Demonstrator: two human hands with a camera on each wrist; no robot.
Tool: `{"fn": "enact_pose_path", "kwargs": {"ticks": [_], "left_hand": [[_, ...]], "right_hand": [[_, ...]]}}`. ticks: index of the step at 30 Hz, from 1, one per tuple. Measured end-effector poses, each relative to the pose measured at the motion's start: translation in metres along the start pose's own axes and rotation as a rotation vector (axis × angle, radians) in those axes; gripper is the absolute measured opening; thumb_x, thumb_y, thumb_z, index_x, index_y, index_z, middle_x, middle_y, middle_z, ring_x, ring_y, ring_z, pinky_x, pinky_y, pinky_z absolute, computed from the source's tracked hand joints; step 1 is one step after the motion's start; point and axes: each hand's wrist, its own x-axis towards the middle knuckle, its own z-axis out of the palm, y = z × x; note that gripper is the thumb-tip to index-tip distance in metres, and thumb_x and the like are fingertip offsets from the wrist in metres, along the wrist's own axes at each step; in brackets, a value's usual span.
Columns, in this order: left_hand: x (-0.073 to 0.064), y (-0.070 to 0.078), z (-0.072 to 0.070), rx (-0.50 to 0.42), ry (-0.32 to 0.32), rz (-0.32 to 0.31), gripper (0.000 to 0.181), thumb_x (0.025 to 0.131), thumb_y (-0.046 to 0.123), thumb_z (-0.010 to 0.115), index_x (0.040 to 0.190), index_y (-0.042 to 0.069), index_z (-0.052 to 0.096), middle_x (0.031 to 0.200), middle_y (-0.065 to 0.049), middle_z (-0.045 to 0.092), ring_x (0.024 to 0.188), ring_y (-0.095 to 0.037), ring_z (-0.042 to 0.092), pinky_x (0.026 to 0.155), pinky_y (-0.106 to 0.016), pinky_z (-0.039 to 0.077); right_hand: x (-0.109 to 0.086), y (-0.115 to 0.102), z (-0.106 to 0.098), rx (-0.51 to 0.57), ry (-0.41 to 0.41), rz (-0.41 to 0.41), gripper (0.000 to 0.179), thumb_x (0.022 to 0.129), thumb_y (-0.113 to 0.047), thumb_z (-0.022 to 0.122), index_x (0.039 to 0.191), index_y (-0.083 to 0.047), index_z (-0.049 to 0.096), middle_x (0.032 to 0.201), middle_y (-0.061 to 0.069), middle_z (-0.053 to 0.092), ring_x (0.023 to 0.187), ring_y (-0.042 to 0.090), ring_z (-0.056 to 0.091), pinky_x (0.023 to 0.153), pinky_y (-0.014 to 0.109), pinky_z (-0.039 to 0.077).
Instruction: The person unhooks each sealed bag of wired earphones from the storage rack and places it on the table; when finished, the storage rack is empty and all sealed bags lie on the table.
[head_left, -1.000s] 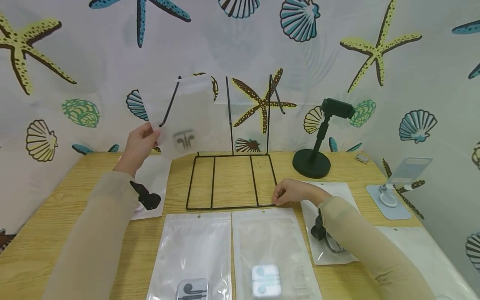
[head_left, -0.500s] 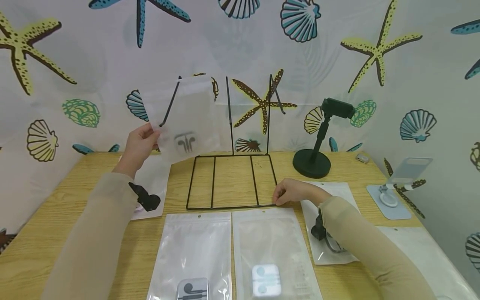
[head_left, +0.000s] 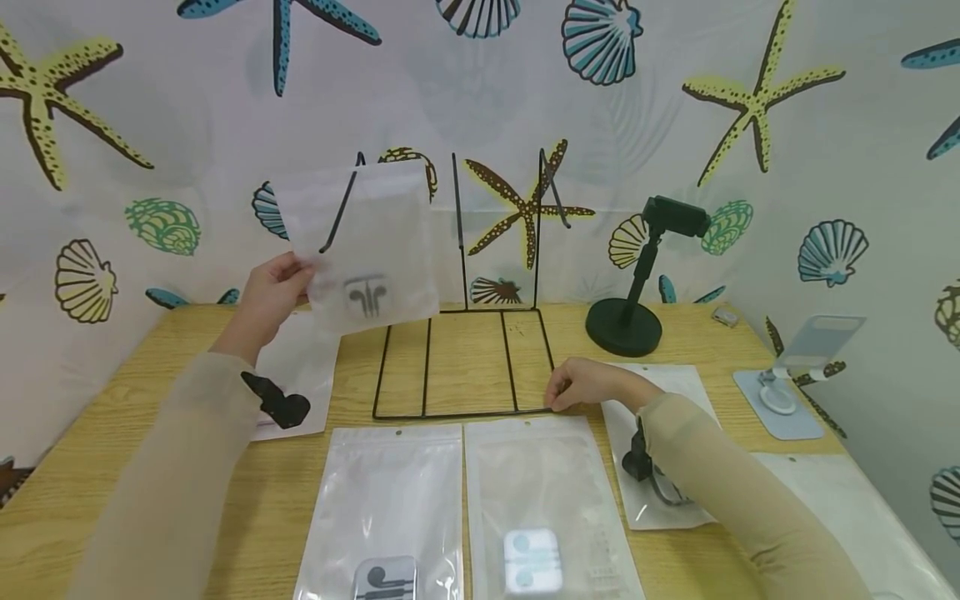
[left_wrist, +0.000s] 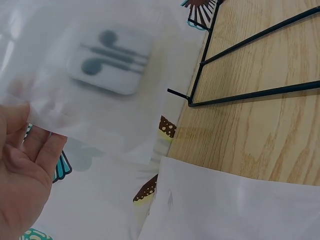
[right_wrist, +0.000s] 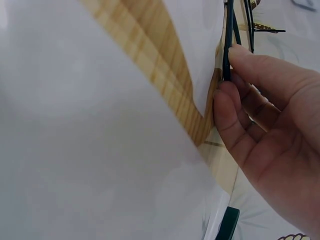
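My left hand (head_left: 266,296) pinches the left edge of a translucent zip bag (head_left: 397,225) between thumb and fingers. Boxed earphones (head_left: 365,296) show through the bag's lower part, and also appear as a white earphone case (left_wrist: 110,60) in the left wrist view. The left hook (head_left: 340,208) of a black wire rack (head_left: 426,367) crosses the front of the bag near its top. Down at the rack's front right corner, my right hand (head_left: 588,383) pinches the base wire; the right wrist view shows thumb and fingertips around the dark bar (right_wrist: 228,50).
Two bags with earphone cases, one left (head_left: 397,483) and one right (head_left: 536,475), lie before the rack. Other bags lie under both arms. A black stand (head_left: 624,329) and a pale phone stand (head_left: 780,421) are at the right. A patterned cloth hangs behind.
The left hand has drawn the bag slightly left and down, toward me along the hook, uncovering more of the hook's rear end. The right hand and the rack stay where they were.
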Motion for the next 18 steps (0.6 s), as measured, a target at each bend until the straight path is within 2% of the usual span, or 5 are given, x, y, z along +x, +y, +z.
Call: {"fn": "enact_pose_path", "kwargs": {"ticks": [3,8,18], "left_hand": [[-0.003,0.000,-0.002,0.005,-0.012,0.001,0.031,0.098,0.012,0.045,0.124,-0.004,0.048,0.097,0.011,0.057,0.083,-0.003,0.054,0.070,-0.017,0.049],[-0.009,0.002,-0.005,0.009,-0.046,-0.034,0.037,0.098,0.016,0.046,0.131,-0.002,0.045,0.104,0.006,0.057,0.086,-0.006,0.053,0.071,-0.017,0.049],[-0.017,0.004,-0.009,0.050,-0.062,-0.035,0.040,0.098,0.020,0.046,0.133,0.000,0.044,0.110,0.003,0.057,0.091,-0.006,0.054,0.075,-0.018,0.049]], "right_hand": [[0.000,0.000,0.000,-0.005,0.003,0.005,0.007,0.084,-0.002,0.066,0.089,-0.001,0.071,0.083,0.003,0.064,0.071,0.011,0.054,0.064,0.024,0.048],[0.000,0.000,0.000,-0.012,0.006,0.005,0.007,0.084,-0.002,0.066,0.089,-0.002,0.071,0.083,0.002,0.064,0.072,0.011,0.055,0.065,0.024,0.048],[0.000,-0.001,0.000,-0.027,0.008,0.008,0.008,0.085,-0.003,0.065,0.090,-0.003,0.071,0.083,0.002,0.065,0.072,0.011,0.055,0.066,0.024,0.048]]}}
